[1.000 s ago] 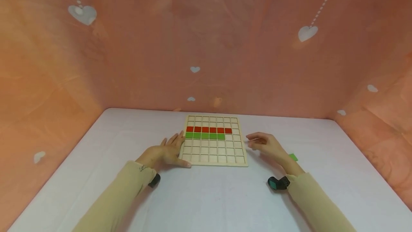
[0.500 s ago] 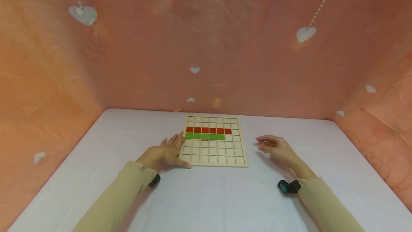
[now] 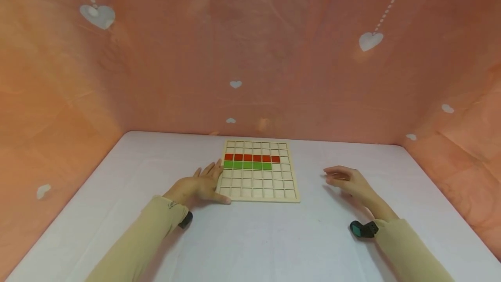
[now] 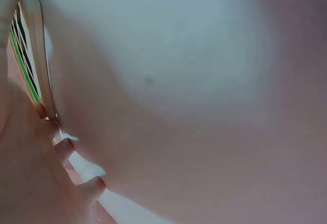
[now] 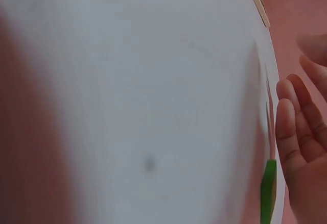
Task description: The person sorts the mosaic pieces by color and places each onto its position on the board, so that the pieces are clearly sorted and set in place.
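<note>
A light wooden grid board (image 3: pixel 257 183) lies flat at the table's middle. One row of it holds several red tiles (image 3: pixel 248 158); the row just nearer holds several green tiles (image 3: pixel 247 165). My left hand (image 3: pixel 200 185) spreads along the board's left edge, fingers straight, thumb at the near left corner. The board's side (image 4: pixel 37 50) shows by that hand in the left wrist view. Well right of the board, my right hand (image 3: pixel 350 182) hovers with loosely bent fingers, nothing seen in it. A loose green tile (image 5: pixel 269 191) lies near it in the right wrist view, hidden in the head view.
A white-covered table (image 3: pixel 258 238) carries everything. Orange-pink cloth (image 3: pixel 274 55) with white hearts walls the back and both sides. Dark wrist devices, such as the right one (image 3: pixel 364 229), sit at both sleeve cuffs.
My right hand has moved right, away from the board. The loose green tile, seen earlier behind the right wrist, is now covered in the head view. The left hand stays put.
</note>
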{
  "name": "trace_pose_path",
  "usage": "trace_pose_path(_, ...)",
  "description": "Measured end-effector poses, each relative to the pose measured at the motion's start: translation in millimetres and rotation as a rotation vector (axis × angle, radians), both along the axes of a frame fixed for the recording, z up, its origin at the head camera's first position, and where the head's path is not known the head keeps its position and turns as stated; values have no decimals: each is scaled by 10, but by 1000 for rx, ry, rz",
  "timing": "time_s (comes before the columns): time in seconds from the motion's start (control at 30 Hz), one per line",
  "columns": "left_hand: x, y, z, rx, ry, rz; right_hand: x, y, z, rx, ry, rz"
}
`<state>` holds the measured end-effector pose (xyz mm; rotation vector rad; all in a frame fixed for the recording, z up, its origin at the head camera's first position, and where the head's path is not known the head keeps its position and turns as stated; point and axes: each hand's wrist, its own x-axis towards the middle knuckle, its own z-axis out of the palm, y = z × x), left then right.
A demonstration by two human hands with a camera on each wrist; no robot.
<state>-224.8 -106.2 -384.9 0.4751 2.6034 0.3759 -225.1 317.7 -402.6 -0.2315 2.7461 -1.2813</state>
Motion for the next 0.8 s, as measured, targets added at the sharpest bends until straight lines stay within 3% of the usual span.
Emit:
trace_pose_path(0.4, -10, -9, -2, -1, -8, -24, 53, 158, 20, -15, -48, -17)
trace_pose_path(0.8, -9, 2, 30, -10, -16, -18, 93, 460, 45, 63, -44, 52)
